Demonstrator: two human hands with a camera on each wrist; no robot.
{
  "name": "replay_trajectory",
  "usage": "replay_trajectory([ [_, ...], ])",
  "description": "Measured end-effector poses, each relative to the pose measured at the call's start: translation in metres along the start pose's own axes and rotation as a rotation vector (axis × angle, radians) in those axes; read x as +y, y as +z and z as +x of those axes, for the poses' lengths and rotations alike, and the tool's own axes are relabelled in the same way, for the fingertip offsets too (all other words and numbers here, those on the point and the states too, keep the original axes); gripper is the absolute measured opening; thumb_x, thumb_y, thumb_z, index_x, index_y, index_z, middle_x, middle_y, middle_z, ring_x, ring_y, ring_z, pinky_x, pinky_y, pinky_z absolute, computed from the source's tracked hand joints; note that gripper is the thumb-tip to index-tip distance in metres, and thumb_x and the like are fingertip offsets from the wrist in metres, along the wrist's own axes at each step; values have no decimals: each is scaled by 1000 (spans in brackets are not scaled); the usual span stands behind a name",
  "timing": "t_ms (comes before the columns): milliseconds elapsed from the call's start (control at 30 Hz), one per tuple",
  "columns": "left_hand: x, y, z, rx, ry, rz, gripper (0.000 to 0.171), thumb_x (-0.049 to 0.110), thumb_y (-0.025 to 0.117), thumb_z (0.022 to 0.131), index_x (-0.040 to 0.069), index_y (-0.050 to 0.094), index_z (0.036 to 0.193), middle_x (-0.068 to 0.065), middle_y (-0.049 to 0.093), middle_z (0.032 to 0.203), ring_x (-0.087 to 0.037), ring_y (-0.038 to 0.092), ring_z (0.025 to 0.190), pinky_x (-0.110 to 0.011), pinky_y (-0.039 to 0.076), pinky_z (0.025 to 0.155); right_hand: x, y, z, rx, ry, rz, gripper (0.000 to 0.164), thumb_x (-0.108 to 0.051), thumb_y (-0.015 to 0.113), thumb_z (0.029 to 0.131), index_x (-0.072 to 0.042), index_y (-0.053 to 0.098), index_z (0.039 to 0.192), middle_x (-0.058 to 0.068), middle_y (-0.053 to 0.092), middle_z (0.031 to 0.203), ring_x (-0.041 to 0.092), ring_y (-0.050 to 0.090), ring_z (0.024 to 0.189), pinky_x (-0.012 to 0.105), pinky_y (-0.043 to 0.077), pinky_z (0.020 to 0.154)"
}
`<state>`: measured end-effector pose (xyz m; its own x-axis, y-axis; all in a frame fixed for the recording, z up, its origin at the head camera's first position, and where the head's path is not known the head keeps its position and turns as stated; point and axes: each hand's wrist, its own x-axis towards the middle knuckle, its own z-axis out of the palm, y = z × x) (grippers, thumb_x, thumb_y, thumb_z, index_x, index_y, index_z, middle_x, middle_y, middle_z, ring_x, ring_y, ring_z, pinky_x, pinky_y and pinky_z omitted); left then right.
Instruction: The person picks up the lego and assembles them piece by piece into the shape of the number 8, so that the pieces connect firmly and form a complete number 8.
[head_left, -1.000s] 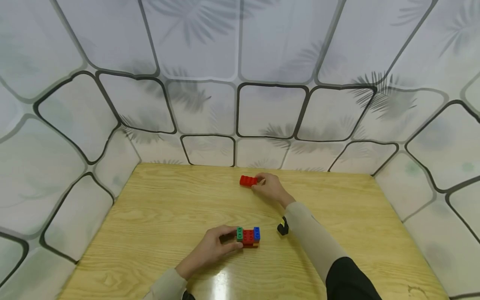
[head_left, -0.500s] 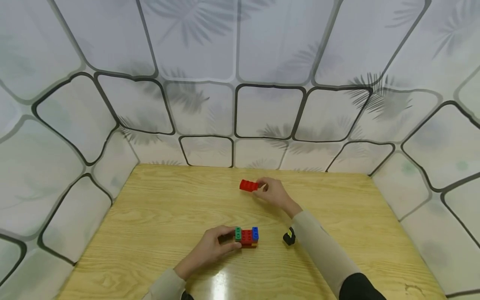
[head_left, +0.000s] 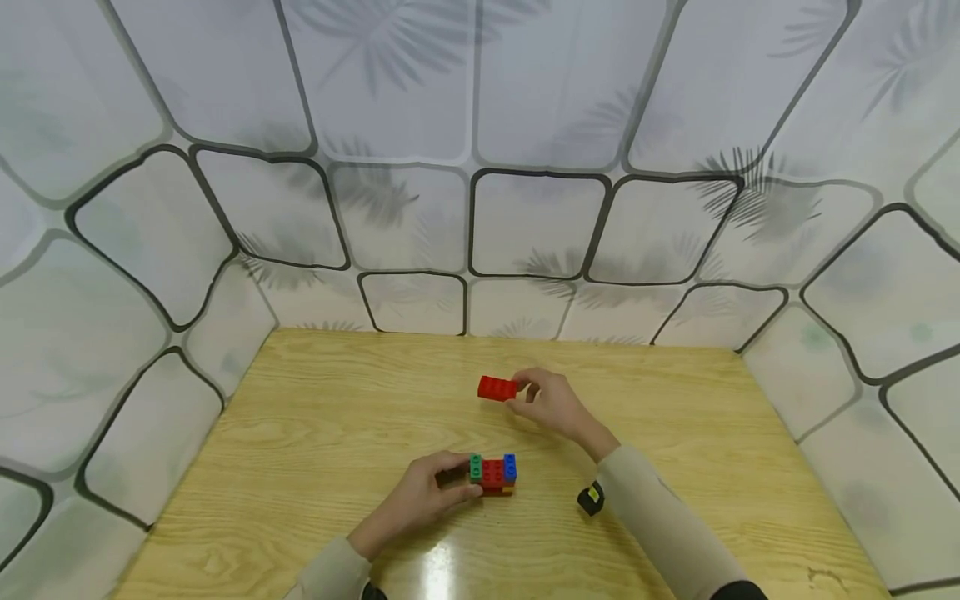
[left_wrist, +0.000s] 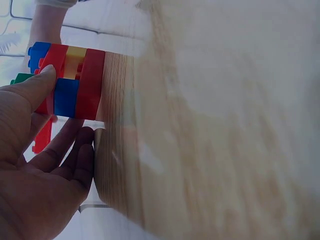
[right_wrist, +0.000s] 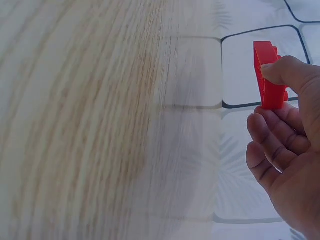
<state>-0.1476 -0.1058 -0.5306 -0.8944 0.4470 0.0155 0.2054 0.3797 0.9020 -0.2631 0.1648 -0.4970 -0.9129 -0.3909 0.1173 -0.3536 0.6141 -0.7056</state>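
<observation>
My left hand [head_left: 427,496] grips the left end of a stack of toy bricks [head_left: 492,475] on the table, thumb on the near side. Green and blue bricks cap the two ends of its top, with red between them. From the left wrist view, the same stack [left_wrist: 91,82] also shows blue and yellow bricks above a red base. Farther back, my right hand [head_left: 553,404] pinches a red brick [head_left: 497,388] by its right end. Seen from the right wrist, that red brick [right_wrist: 272,80] is held above the tabletop between thumb and fingers.
The wooden table [head_left: 337,417] meets a patterned cloth wall [head_left: 420,217] at the back and on both sides. A black wrist device [head_left: 591,498] sits at the right sleeve [head_left: 660,508].
My right hand has drawn the red brick from the back of the table toward me, nearer the stack. The left hand and stack have stayed in place.
</observation>
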Motion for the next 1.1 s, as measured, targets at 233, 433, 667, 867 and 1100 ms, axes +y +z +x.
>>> replay_trajectory([
  [233,0,0,0,1,-3,-7,54,35,79,96,6,67,140,-6,73,131,-29,67,126,-49,53,107,-8,-4,-14,9,-40,-5,42,-26,81,94,-6,70,130,6,73,116,11,62,83,26,50,58],
  [433,1,0,0,-2,-7,-12,53,34,78,97,7,67,141,-7,72,134,-30,66,128,-52,52,108,-13,-7,-25,-1,-50,-2,40,-26,81,94,-7,70,128,4,72,114,10,62,85,26,51,63],
  [667,3,1,-1,1,6,4,53,34,78,97,6,66,140,-10,71,135,-31,66,128,-53,51,109,-18,-9,-37,-9,-82,-15,36,-24,81,93,-11,71,126,0,72,113,9,63,86,26,53,72],
  [867,4,2,-1,0,12,3,50,34,77,97,8,67,139,-9,71,135,-31,66,127,-52,52,108,-20,-10,-45,-13,-98,-24,37,-25,81,93,-11,71,126,-2,73,112,7,62,86,24,53,70],
  [1100,7,3,-1,-6,26,0,49,33,78,97,9,67,139,-5,72,132,-30,66,127,-50,52,109,-26,-12,-56,-31,-134,1,35,-25,80,95,-13,71,126,-2,72,112,5,61,85,24,52,68],
])
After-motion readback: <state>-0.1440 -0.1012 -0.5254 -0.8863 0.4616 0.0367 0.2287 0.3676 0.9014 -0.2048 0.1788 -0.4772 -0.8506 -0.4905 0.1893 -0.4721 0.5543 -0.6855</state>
